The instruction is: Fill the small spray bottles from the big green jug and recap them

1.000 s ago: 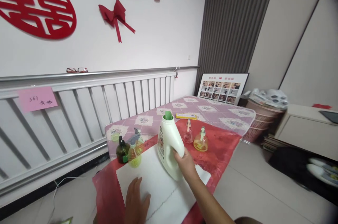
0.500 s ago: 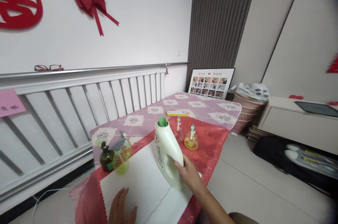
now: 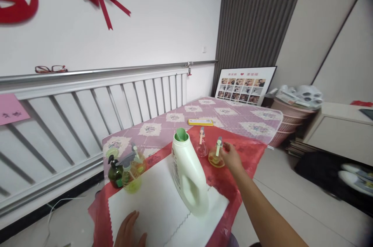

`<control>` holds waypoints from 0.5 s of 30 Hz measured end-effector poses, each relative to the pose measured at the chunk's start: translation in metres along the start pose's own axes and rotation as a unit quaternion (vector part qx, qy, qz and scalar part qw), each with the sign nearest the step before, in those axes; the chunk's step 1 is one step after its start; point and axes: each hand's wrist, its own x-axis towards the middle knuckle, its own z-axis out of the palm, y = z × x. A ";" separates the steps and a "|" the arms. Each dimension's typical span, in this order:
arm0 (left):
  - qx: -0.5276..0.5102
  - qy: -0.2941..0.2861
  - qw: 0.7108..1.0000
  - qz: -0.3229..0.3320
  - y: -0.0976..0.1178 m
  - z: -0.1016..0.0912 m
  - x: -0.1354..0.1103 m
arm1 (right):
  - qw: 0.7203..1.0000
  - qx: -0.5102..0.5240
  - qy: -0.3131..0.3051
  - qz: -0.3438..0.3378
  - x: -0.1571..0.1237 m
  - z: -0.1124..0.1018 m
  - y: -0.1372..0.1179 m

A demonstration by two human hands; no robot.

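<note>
A large pale green jug [image 3: 190,175] with a green spout stands upright on a white sheet [image 3: 154,200]. My right hand [image 3: 232,158] is at a round spray bottle [image 3: 216,159] holding yellow liquid, thumb and fingers bent against its right side near the neck. Just left of that bottle stands a clear pinkish spray bottle [image 3: 201,148]. Over the sheet's lower left lies my left hand [image 3: 128,230], fingers stretched out and holding nothing. Beyond it are a dark green pump bottle [image 3: 115,173], a yellow-green spray bottle [image 3: 131,180] and an orange-tinted bottle [image 3: 140,163].
Red plastic film [image 3: 247,150] and a flowered cloth [image 3: 157,128] cover the table. A yellow flat case [image 3: 200,122] lies toward the back. A white radiator [image 3: 116,105] runs along the left wall. Pink baskets [image 3: 287,119] and a cabinet [image 3: 335,130] stand to the right.
My right hand has let go of the jug's handle and moved right and away from me to the yellow-liquid spray bottle. The jug stays on the sheet. My view has shifted slightly.
</note>
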 end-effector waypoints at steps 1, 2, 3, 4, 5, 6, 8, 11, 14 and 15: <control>0.004 -0.010 1.000 0.004 -0.001 -0.003 0.001 | 1.000 -0.008 -0.015 0.000 0.005 0.004 0.001; 0.008 -0.023 1.000 0.008 -0.002 -0.006 0.001 | 0.999 -0.016 -0.030 0.001 0.008 0.007 0.001; 0.012 -0.037 0.999 0.012 -0.003 -0.009 0.002 | 0.999 -0.025 -0.042 0.003 0.009 0.009 0.001; 0.015 -0.055 0.998 0.013 -0.003 -0.012 0.003 | 0.998 -0.034 -0.051 0.005 0.009 0.009 0.002; 0.017 -0.068 0.997 0.011 -0.002 -0.015 0.004 | 0.997 -0.043 -0.057 0.006 0.008 0.009 0.001; 0.018 -0.083 0.996 0.003 -0.001 -0.018 0.004 | 0.997 -0.051 -0.059 0.007 0.006 0.008 0.000; 0.016 -0.101 0.994 -0.022 0.004 -0.021 0.005 | 0.997 -0.061 -0.049 0.000 0.001 0.002 -0.006; 0.001 -0.097 0.994 -0.053 0.015 -0.022 0.006 | 0.998 -0.061 -0.007 -0.026 -0.009 -0.013 -0.028; -0.015 -0.090 0.993 -0.072 0.024 -0.024 0.006 | 0.996 -0.040 0.019 -0.073 -0.021 -0.033 -0.069; -0.020 -0.091 0.993 -0.078 0.027 -0.024 0.006 | 0.995 -0.031 0.029 -0.090 -0.027 -0.039 -0.086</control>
